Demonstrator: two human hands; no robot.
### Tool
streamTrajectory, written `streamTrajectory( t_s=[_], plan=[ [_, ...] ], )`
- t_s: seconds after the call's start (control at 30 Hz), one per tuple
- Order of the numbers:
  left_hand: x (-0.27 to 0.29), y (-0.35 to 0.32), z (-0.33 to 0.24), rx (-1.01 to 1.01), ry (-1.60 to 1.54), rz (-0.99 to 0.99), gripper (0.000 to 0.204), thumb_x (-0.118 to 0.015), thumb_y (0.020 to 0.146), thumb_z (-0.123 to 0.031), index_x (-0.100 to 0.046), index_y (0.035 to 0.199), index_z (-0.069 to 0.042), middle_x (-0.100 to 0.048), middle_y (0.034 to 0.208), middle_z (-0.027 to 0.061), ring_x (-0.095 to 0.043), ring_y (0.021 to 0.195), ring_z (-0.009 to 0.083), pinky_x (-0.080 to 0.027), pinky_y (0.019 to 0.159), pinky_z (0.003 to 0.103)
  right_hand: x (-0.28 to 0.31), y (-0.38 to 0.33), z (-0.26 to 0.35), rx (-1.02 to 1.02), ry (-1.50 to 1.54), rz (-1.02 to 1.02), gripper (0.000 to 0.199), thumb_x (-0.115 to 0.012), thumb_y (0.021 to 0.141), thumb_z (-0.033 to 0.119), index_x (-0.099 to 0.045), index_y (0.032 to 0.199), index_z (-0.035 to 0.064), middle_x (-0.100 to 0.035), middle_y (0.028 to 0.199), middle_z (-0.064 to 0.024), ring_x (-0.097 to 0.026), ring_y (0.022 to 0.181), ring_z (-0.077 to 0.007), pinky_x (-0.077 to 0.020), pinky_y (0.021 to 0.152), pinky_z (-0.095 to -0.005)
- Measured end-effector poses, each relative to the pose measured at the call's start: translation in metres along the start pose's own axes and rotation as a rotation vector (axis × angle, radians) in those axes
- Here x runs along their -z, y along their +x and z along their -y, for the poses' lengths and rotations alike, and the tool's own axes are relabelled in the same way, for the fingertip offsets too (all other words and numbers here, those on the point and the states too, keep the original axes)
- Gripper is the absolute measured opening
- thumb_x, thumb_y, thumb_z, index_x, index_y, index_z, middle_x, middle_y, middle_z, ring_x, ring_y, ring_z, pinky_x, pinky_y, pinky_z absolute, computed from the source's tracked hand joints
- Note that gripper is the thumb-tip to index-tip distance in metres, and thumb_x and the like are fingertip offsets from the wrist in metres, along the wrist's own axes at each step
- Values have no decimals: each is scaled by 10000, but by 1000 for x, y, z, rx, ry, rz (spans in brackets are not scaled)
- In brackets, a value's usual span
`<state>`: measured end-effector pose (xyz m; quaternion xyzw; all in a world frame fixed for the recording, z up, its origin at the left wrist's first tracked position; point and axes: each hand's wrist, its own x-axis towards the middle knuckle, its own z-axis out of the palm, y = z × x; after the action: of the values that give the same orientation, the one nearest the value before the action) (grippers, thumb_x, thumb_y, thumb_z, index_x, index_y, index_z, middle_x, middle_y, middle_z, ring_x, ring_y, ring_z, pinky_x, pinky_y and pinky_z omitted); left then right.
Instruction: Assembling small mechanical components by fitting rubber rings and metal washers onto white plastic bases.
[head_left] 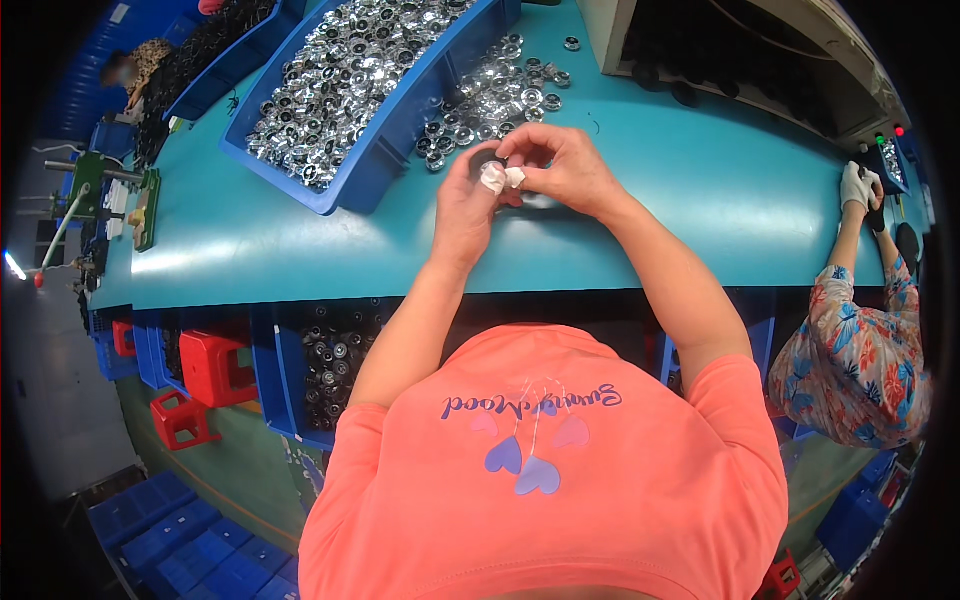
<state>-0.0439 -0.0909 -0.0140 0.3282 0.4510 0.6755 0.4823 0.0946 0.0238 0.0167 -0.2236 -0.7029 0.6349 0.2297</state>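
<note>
No packages, labels, signs or screens can be told apart on the table (300, 250) around the fingers (497, 180). The nearest thing to a sign is a small panel (888, 140) far to the right of the fingers, at the table's far edge, bearing one green and one red indicator light; too small to show more.

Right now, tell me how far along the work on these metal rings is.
Done: cannot tell; no finished batch shows. In hand: left hand and right hand, fingertips taped white, pinch one small dark part above the teal table. Left: a loose pile of shiny rings and a full blue bin.
</note>
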Motion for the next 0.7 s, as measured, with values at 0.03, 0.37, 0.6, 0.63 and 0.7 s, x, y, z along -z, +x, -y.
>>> streamTrajectory(
  t_s=[0.03,0.37,0.6,0.63,0.7],
  plan=[
    [4,0,3,9,-28,8,417,-588,1030,-294,-508,1347,-35,-637,1126,96,-629,849,158,-555,730,321,1,1,-3,6,32,5,230,-796,817,90,-723,1030,41,-671,946,-32,-647,866,-98,-536,757,-277],
    [8,-4,-2,-31,-142,9,284,-580,1031,-217,-546,1277,-79,-638,952,62,-592,712,129,-541,608,306,1,6,-15,102,6,161,294,-715,923,179,-713,1178,31,-670,1003,-78,-648,944,-173,-537,803,-315],
    [3,-7,0,-87,47,-94,224,-574,1037,-195,-576,1226,-75,-618,879,41,-562,628,102,-517,521,265,-7,-1,-7,260,-198,24,234,-745,868,180,-774,1083,94,-661,931,-87,-644,879,-213,-532,770,-337],
    [1,-8,-1,-90,71,-108,216,-572,1038,-188,-579,1220,-72,-615,871,37,-557,620,98,-514,514,260,-8,-2,-7,253,-211,20,233,-745,864,177,-776,1082,99,-661,920,-84,-641,870,-213,-528,765,-339],
    [-1,-10,-3,-110,155,-142,210,-566,1040,-180,-583,1217,-68,-610,855,33,-548,606,95,-508,505,252,-11,-2,-5,242,-237,11,233,-743,857,171,-779,1078,107,-661,897,-80,-633,852,-215,-519,753,-344]
  ],
)
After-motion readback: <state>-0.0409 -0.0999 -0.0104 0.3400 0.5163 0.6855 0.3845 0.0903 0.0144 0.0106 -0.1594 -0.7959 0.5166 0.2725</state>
